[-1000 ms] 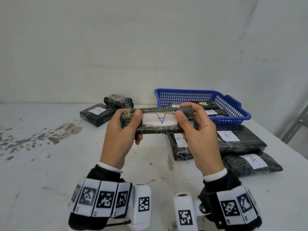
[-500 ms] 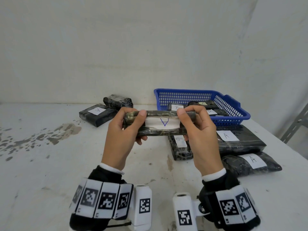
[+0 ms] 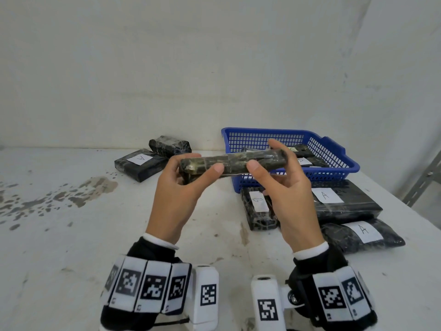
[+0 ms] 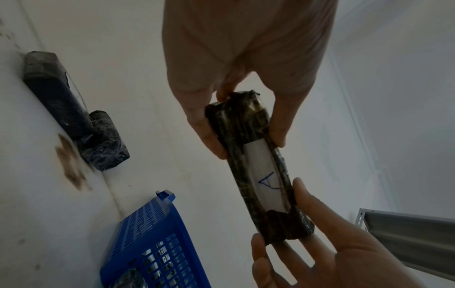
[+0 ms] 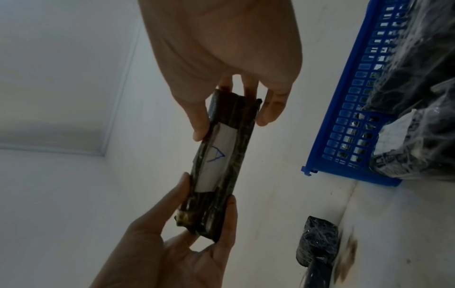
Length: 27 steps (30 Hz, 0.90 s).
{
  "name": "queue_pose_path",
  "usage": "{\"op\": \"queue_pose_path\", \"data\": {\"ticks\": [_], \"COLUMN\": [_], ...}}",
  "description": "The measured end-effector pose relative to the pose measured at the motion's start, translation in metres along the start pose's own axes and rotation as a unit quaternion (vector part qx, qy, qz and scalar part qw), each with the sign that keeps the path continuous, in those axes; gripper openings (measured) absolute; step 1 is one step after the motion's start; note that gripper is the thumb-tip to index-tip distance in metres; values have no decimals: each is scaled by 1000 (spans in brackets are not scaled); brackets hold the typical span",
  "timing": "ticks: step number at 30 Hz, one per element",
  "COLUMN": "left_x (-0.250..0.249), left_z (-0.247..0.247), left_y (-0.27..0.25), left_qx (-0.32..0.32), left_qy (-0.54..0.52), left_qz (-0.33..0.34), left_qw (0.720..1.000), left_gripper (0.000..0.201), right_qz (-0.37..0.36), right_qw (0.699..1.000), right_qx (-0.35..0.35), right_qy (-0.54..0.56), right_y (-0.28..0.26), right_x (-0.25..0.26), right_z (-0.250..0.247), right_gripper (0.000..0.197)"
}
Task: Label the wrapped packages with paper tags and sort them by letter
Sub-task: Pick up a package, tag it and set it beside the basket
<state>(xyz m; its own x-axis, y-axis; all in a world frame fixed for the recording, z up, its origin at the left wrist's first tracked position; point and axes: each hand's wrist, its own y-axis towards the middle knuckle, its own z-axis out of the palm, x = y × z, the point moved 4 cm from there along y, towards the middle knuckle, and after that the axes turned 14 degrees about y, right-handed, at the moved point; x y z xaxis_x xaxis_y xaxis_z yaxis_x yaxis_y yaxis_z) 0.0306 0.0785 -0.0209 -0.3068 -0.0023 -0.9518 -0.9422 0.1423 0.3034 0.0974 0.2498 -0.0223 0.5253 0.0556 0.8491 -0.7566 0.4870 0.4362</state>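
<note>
We look down from head height toward 12 o'clock across the table [image 3: 71, 235]; our two wrist cameras, close in, face each other along the package [image 4: 258, 165], sharing the basket [image 5: 349, 117].

The long dark camouflage-patterned package [image 3: 232, 163] is bound in glossy clear plastic film that creases at its ends, and a matt white paper tag [image 4: 264, 178] lies on it. The blue basket [image 3: 334, 149] is smooth moulded plastic lattice. The white tabletop [image 3: 71, 235] looks matt, rough and stained, with worn dark patches.
</note>
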Motion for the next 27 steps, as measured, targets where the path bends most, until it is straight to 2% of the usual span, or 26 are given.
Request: {"op": "queue_pose_path", "data": {"ticks": [3,7,10,13,15,17,21,23,27], "left_x": [1,2,2,6,9,12,7,4,2], "left_z": [3,4,3,3,3,3,1,1,4], "left_y": [0,3,5,6,7,8,4,2,0], "left_qx": [23,38,36,24,11,4,-4,5,24], "left_qy": [-19,-61,-79,-69,-52,-25,48,38,24], "left_qz": [-4,-26,-33,-39,-44,-48,-20,-16,-6], "left_qw": [1000,997,996,997,998,999,999,999,999], "left_gripper": [46,17,12,17,42,58,50,51,49], "right_qz": [-4,-3,-4,-15,-15,-12,-25,-32,-49], "right_qw": [1000,1000,1000,1000,1000,1000,997,995,992], "right_qx": [-7,-11,-9,-12,-12,-10,1,1,4], "right_qy": [30,24,26,11,3,-15,-79,-95,-114], "right_y": [2,2,1,-1,-2,-3,-4,-5,-7], "right_x": [1,-2,-2,-1,-2,-5,-3,-2,1], "right_z": [-3,-4,-4,-2,-1,0,2,1,3], "right_gripper": [50,29,22,19,23,37,52,59,60]}}
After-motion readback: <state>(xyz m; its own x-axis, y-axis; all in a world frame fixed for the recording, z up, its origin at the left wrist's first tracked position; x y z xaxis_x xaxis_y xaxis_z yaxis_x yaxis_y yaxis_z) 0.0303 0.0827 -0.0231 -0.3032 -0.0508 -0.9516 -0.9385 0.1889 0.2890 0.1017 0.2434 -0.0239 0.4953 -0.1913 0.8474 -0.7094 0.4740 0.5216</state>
